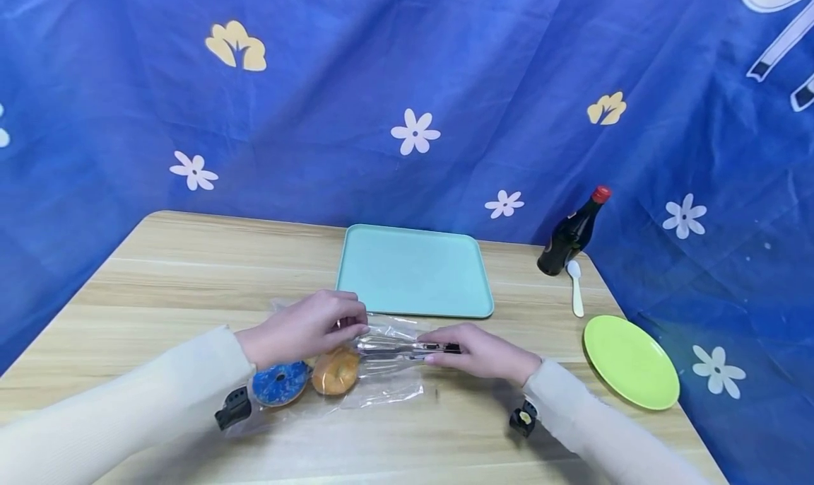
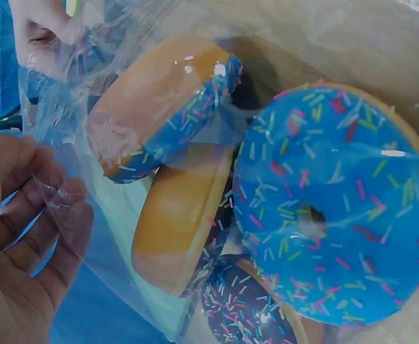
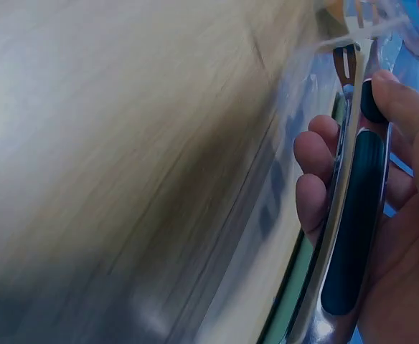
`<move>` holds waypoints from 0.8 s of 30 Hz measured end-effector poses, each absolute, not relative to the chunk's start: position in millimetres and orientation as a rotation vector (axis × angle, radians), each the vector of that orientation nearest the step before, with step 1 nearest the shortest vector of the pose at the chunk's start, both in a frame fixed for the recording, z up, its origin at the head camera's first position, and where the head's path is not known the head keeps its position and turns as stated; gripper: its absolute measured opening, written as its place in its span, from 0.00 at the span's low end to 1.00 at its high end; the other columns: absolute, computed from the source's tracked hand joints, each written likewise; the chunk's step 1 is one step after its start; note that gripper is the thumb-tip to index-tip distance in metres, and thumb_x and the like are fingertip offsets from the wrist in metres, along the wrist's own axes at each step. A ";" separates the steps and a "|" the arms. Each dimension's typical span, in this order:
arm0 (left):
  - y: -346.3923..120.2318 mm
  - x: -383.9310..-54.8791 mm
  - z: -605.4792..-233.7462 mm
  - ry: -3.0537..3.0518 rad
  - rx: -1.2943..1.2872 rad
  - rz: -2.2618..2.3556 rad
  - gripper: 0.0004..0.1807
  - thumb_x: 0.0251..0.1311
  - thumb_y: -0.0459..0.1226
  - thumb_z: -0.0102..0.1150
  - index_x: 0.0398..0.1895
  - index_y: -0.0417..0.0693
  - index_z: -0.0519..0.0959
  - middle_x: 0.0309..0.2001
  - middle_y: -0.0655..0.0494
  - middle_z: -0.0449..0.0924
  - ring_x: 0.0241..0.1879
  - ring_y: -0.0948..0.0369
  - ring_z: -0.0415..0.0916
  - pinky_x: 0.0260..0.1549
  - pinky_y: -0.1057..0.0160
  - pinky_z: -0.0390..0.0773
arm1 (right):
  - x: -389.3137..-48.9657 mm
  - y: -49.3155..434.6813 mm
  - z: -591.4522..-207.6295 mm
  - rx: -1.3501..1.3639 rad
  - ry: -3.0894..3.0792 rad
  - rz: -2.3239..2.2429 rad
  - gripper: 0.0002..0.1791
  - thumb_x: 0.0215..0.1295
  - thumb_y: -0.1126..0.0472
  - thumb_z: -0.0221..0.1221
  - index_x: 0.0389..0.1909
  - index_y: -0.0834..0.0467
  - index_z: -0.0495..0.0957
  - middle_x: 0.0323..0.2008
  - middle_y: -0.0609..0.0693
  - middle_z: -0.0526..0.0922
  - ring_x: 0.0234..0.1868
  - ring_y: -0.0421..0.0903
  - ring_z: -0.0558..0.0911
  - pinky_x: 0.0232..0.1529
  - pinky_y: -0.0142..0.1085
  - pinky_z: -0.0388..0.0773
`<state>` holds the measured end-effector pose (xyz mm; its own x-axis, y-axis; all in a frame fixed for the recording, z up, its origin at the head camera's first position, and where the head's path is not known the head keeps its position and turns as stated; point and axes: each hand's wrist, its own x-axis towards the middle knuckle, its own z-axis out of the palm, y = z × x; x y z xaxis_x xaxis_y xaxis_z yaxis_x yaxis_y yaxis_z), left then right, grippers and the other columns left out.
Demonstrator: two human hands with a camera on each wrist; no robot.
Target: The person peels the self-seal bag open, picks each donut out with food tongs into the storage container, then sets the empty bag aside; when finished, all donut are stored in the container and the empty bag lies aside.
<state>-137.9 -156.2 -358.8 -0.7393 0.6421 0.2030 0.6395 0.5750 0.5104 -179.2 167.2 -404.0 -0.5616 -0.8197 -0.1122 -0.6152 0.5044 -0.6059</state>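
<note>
A clear plastic bag [image 1: 391, 393] lies on the table with several doughnuts inside. One is a blue-iced doughnut with sprinkles [image 2: 339, 215]; beside it are a golden-sided doughnut [image 2: 173, 222] and a dark-iced one [image 2: 249, 308]. My left hand [image 1: 311, 324] pinches the bag's film near its mouth, above the doughnuts. In my right hand [image 1: 480, 351] I grip metal tongs [image 3: 356, 222] with dark handle pads, thumb on one side and fingers on the other. The slotted tips of the tongs point left and overlap the bag's mouth, close to the golden doughnut.
Behind the hands lies a pale turquoise tray [image 1: 416, 273]. At the back right stand a dark bottle with a red cap [image 1: 572, 234] and, in front of it, a white spoon [image 1: 576, 287]. A green plate [image 1: 629, 361] sits near the right edge of the wooden table [image 1: 210, 266].
</note>
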 end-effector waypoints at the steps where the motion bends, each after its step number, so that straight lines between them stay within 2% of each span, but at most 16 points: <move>1: -156.0 -138.2 -358.7 2.785 1.133 0.896 0.05 0.72 0.35 0.63 0.38 0.50 0.86 0.32 0.63 0.83 0.30 0.75 0.72 0.31 0.71 0.79 | -179.2 165.3 -404.1 -1.188 2.368 -0.722 0.27 0.80 0.47 0.55 0.71 0.57 0.75 0.68 0.52 0.81 0.70 0.48 0.80 0.72 0.44 0.75; 13: -156.5 -138.2 -359.0 2.778 1.130 0.900 0.05 0.72 0.35 0.63 0.37 0.51 0.86 0.31 0.65 0.81 0.29 0.75 0.71 0.30 0.71 0.78 | -181.9 153.0 -405.8 -1.191 2.341 -0.722 0.27 0.77 0.50 0.60 0.68 0.61 0.76 0.65 0.55 0.83 0.67 0.50 0.82 0.72 0.43 0.75; 21: -157.2 -139.1 -358.7 2.787 1.142 0.905 0.05 0.72 0.36 0.63 0.36 0.50 0.86 0.31 0.65 0.81 0.29 0.75 0.70 0.30 0.71 0.78 | -185.6 152.5 -407.9 -1.246 2.308 -0.786 0.22 0.75 0.49 0.62 0.63 0.55 0.82 0.58 0.49 0.88 0.53 0.38 0.86 0.61 0.36 0.82; 24: -157.6 -138.8 -358.6 2.786 1.139 0.903 0.05 0.72 0.36 0.63 0.37 0.50 0.86 0.32 0.65 0.82 0.30 0.75 0.72 0.31 0.70 0.79 | -185.4 154.4 -408.1 -1.222 2.297 -0.829 0.21 0.74 0.49 0.63 0.63 0.54 0.83 0.58 0.49 0.88 0.50 0.34 0.85 0.58 0.33 0.82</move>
<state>-138.8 -157.6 -358.6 -0.7373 0.6424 0.2092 0.6430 0.5721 0.5092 -185.4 154.4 -408.1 -0.5331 -0.8427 -0.0754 -0.6002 0.4395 -0.6683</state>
